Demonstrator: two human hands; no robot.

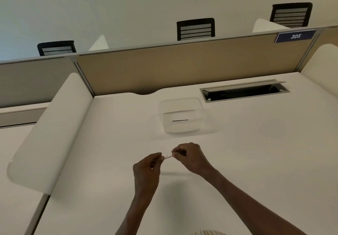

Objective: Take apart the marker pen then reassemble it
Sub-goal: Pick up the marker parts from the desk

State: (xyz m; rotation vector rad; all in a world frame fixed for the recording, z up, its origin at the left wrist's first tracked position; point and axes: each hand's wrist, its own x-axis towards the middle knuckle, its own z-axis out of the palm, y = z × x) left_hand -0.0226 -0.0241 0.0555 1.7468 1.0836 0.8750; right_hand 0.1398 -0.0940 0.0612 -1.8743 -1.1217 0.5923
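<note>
The marker pen (167, 157) was held above the white desk (256, 152), your left hand (147, 169) and right hand (190, 157) each pinched closed around one end. Beyond them, a clear plastic container (181, 115) sat on the desk with one thin dark rod (180, 120) lying inside.

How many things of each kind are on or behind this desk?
Marker pen: 1
Clear tray: 1
Thin black part in the tray: 1
Black chairs: 3
Number sign: 1
Total: 7
</note>
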